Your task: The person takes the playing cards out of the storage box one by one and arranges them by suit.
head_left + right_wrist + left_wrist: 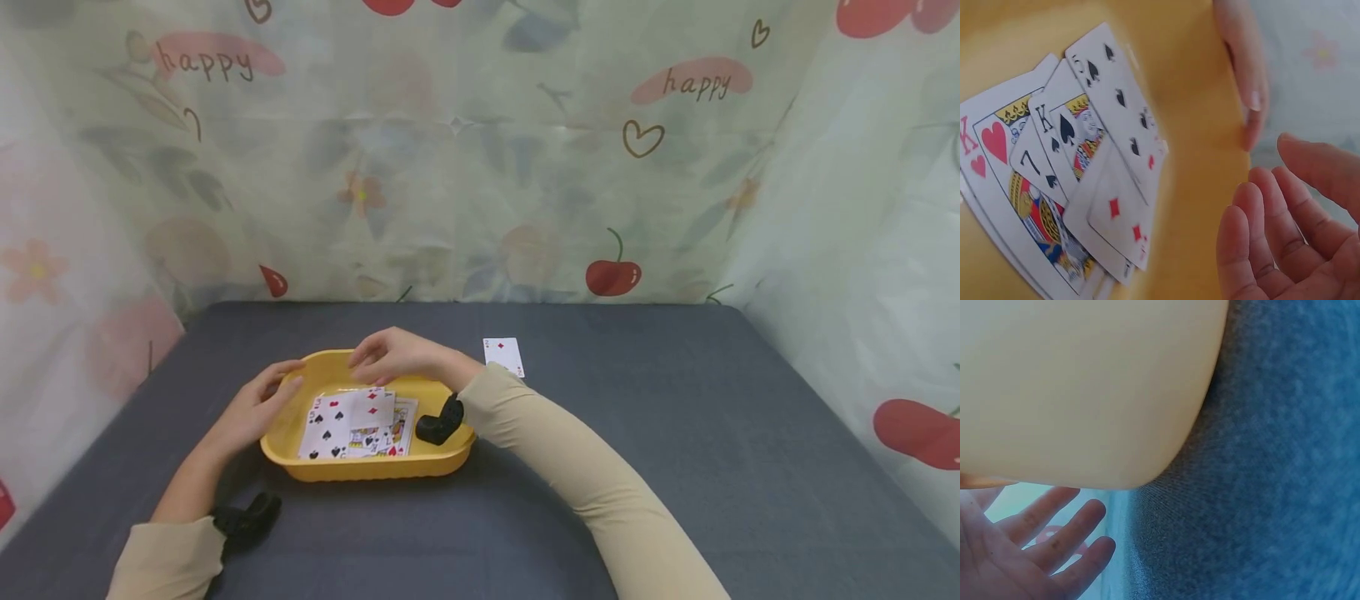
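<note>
Playing cards lying fanned face-up in yellow tray; left hand touching tray's left rim, fingers relaxed | right hand hovering released, grasping nothing

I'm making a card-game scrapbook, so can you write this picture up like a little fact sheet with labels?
Place: grey cloth-covered table in front of a cherry-printed curtain
Container: shallow yellow plastic tray
In the tray: loose pile of face-up playing cards, with a five of spades, king of hearts and king of spades showing
Outside the tray: single face-up diamond card lying on the table
Left hand: fingers straight, resting on the tray's left rim
Right hand: relaxed, above the tray's far edge, holding nothing
</note>
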`<state>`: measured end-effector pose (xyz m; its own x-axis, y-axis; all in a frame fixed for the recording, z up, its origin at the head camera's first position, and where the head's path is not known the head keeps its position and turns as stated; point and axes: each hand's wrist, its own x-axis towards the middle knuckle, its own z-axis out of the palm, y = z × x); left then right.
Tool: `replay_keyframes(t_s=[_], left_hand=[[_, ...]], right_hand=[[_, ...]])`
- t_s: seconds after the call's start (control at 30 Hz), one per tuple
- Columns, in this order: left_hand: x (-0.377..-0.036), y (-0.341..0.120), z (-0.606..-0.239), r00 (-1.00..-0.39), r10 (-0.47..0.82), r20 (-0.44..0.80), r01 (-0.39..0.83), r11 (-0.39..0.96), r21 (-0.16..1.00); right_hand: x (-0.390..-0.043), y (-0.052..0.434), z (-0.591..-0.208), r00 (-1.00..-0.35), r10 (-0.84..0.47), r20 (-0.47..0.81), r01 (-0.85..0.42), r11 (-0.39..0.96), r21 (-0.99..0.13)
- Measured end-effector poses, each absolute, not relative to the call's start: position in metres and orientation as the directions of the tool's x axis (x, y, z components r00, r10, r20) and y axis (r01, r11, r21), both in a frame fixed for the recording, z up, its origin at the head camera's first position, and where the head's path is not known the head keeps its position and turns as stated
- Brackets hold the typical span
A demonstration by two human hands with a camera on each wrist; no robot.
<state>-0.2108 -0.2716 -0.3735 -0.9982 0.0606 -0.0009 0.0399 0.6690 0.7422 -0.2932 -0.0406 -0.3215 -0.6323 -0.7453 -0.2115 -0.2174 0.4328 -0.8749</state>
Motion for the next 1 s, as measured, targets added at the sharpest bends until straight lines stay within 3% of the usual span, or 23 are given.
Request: replay_keyframes(t_s=[0.37, 0.7, 1.0], left_hand=[[-0.211, -0.274, -0.374, -0.998, 0.064, -0.011, 0.035, 0.671, 0.741], [-0.210, -0.271, -0.373, -0.998, 0.062, -0.016, 0.029, 0.666, 0.745], [-0.210, -0.272, -0.372, -0.998, 0.060, -0.011, 0.032, 0.666, 0.746]], right_hand=[[-0.290, -0.073, -0.343, -0.617, -0.723, -0.311, -0.251, 0.555, -0.793], [-0.288, -0.079, -0.359, -0.674, -0.664, -0.324, -0.267, 0.627, -0.732], [-0.282, -0.084, -0.360, -0.697, -0.648, -0.307, -0.389, 0.701, -0.597]])
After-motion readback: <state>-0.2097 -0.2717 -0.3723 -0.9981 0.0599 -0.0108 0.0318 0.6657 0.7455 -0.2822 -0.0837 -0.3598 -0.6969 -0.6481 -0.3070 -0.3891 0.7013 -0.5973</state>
